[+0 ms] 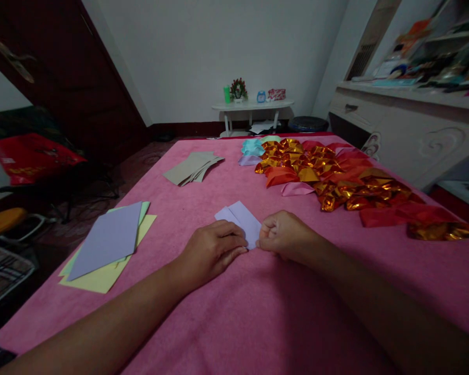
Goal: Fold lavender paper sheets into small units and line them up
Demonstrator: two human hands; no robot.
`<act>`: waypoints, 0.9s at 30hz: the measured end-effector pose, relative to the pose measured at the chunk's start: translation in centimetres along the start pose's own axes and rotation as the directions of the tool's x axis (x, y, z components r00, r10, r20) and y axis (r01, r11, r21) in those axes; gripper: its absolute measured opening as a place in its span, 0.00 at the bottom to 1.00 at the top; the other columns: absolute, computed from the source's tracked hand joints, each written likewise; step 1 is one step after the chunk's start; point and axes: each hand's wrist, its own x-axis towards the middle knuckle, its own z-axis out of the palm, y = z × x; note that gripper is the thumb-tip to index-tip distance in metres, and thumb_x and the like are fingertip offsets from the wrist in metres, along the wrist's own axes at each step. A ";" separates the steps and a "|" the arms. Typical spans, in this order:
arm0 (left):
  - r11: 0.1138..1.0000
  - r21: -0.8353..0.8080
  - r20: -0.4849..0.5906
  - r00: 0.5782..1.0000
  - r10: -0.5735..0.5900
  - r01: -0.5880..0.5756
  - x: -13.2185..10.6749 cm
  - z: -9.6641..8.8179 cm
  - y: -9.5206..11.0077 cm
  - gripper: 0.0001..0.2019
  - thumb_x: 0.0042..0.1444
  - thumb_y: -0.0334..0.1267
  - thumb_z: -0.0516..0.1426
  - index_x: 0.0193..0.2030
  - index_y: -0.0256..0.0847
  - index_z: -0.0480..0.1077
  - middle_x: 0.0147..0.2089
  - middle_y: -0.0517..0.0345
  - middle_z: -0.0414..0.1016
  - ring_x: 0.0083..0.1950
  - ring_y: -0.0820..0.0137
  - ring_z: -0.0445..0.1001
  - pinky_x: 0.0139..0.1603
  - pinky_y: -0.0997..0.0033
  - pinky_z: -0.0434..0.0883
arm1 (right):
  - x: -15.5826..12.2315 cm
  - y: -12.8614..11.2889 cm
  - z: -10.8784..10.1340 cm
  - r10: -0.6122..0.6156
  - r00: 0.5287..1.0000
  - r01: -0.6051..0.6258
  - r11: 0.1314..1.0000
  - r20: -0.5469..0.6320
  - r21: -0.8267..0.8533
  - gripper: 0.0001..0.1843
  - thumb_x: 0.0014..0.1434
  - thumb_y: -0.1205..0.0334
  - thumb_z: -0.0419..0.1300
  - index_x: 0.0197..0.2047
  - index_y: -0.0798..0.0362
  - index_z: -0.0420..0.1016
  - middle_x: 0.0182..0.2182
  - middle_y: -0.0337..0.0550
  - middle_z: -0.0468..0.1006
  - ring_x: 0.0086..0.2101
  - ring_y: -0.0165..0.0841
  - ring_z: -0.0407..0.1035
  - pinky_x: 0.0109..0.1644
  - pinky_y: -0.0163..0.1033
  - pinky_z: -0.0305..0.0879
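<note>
A small folded lilac paper (240, 219) lies on the pink tablecloth (258, 312) in front of me. My left hand (211, 250) rests on its near left edge with fingers curled and pressing the paper down. My right hand (283, 234) is closed in a pinch on the paper's near right corner. Both forearms reach in from the bottom of the view.
A stack of lilac, green and yellow sheets (107, 245) lies at the left. Grey-beige sheets (193, 167) sit further back. A heap of gold and red foil folded pieces (336, 177) covers the right side. A white cabinet (410, 130) stands right; a small white table (252, 107) stands by the far wall.
</note>
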 end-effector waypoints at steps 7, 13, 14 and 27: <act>0.987 -0.131 -0.037 0.994 -0.100 0.094 0.3 0.3 0.0 0.07 0.59 0.33 0.54 0.37 0.38 0.74 0.37 0.53 0.74 0.40 0.70 0.72 0.42 0.69 0.70 | 0.1 0.2 0.2 0.008 1.000 -0.009 1.000 0.001 0.023 0.04 0.42 0.65 0.60 0.19 0.55 0.71 0.12 0.33 0.65 0.15 0.23 0.58 0.19 0.29 0.47; 0.952 -0.199 -0.036 0.969 -0.246 0.234 0.8 0.4 0.1 0.05 0.56 0.31 0.56 0.30 0.37 0.72 0.34 0.56 0.71 0.37 0.71 0.70 0.38 0.71 0.68 | 0.2 0.6 0.4 0.020 1.000 -0.020 0.998 -0.002 0.053 0.05 0.43 0.65 0.59 0.19 0.55 0.71 0.12 0.34 0.66 0.14 0.22 0.57 0.18 0.28 0.47; 0.950 -0.194 -0.032 0.966 -0.257 0.246 0.8 0.4 0.1 0.05 0.55 0.30 0.56 0.29 0.37 0.71 0.33 0.56 0.70 0.37 0.71 0.69 0.38 0.71 0.68 | 0.2 0.6 0.4 0.024 1.000 -0.024 0.998 0.002 0.058 0.05 0.43 0.65 0.59 0.19 0.55 0.70 0.12 0.34 0.66 0.14 0.23 0.57 0.18 0.28 0.47; 0.940 -0.101 -0.022 0.944 -0.330 0.326 1.4 0.6 0.7 0.06 0.54 0.30 0.55 0.26 0.37 0.66 0.33 0.56 0.67 0.36 0.71 0.67 0.38 0.70 0.68 | 0.2 0.3 0.4 0.065 0.998 -0.065 0.996 0.010 0.058 0.05 0.43 0.64 0.59 0.19 0.54 0.69 0.12 0.33 0.65 0.13 0.22 0.56 0.16 0.29 0.48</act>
